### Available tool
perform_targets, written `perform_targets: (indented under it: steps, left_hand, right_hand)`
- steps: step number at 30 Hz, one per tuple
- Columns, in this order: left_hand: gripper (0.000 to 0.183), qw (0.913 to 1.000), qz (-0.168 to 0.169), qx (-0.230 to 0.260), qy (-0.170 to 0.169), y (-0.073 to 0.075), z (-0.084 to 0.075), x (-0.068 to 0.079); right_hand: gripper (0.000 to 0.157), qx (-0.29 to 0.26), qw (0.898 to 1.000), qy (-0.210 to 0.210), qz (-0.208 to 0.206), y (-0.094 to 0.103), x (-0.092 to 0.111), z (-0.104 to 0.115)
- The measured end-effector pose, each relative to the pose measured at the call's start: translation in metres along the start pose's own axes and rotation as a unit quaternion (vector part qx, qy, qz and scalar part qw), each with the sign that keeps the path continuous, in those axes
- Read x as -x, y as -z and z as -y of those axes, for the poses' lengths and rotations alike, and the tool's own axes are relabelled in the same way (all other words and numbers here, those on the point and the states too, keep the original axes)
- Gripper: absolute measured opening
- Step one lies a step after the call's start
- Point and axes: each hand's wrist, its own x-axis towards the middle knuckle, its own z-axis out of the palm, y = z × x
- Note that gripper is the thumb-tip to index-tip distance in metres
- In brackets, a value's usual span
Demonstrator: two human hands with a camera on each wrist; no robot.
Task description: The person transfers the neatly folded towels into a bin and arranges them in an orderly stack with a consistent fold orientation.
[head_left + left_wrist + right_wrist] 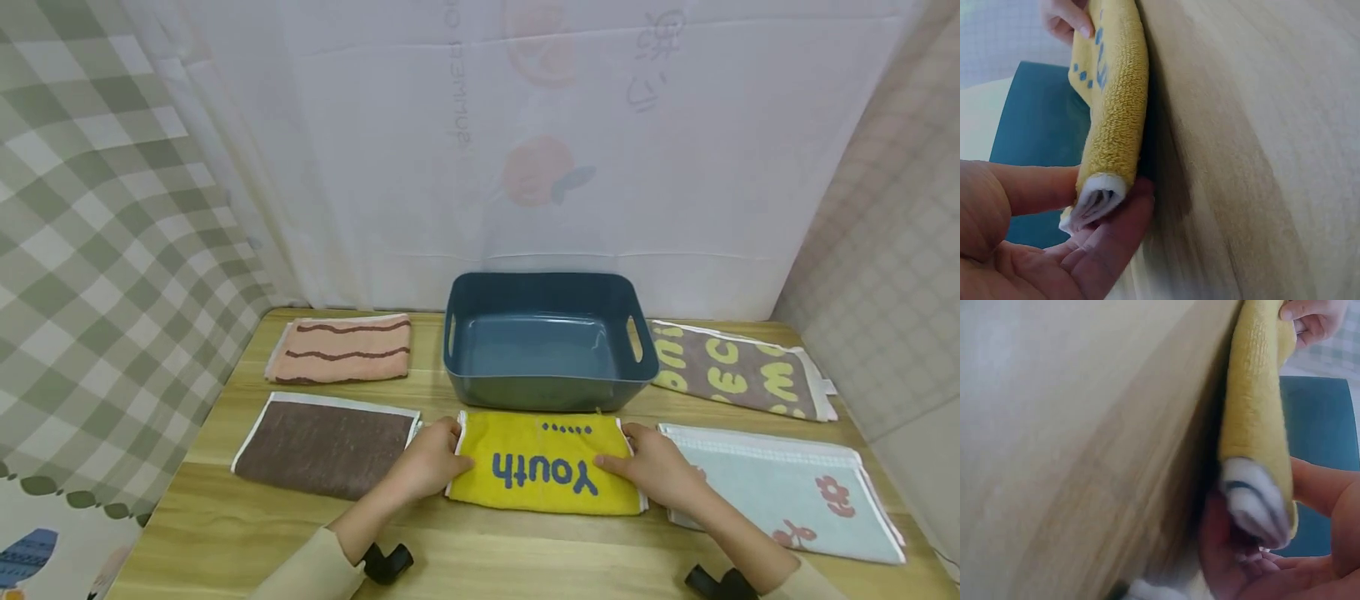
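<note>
1. Fingers of left hand and right hand pinch opposite ends of the folded yellow "Youth" towel.
2. I see it just in front of the teal bin.
3. My worry: either pinch missing inner layers could let folds slip open.

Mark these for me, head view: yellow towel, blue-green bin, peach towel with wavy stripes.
Yellow towel (547, 458): head view, middle of its upper face.
Blue-green bin (551, 393): head view, outside of its near wall.
Peach towel (345, 344): head view, upper face, between two wavy stripes.
</note>
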Motion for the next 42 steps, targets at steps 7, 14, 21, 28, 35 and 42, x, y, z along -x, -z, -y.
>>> perform_targets:
  steps: [7,14,21,28,35,42]
  left_hand:
    - [0.049,0.9963,0.004,0.083,0.023,0.003,-0.001,0.000]
    - [0.026,0.9883,-0.002,0.147,0.042,0.000,0.001,-0.005]
    - [0.026,0.9582,0.033,0.267,0.099,-0.002,0.006,-0.012]
    - [0.022,0.9591,0.031,0.263,0.101,-0.006,0.010,-0.011]
    - [0.019,0.9643,0.034,0.245,0.096,0.001,0.004,-0.007]
    - [0.022,0.9565,0.043,0.270,0.101,0.012,-0.002,0.000]
  right_hand:
    - [0.070,-0.109,0.993,-0.023,0.031,-0.001,0.003,-0.001]
    - [0.053,-0.240,0.966,-0.034,0.088,0.005,0.007,-0.003]
    - [0.049,-0.310,0.942,-0.027,0.124,0.009,0.011,-0.005]
    - [0.046,-0.325,0.936,-0.018,0.131,0.012,0.012,-0.007]
    - [0.041,-0.337,0.933,-0.010,0.125,0.016,0.014,-0.016]
    - [0.040,-0.327,0.938,-0.013,0.117,0.025,0.022,-0.018]
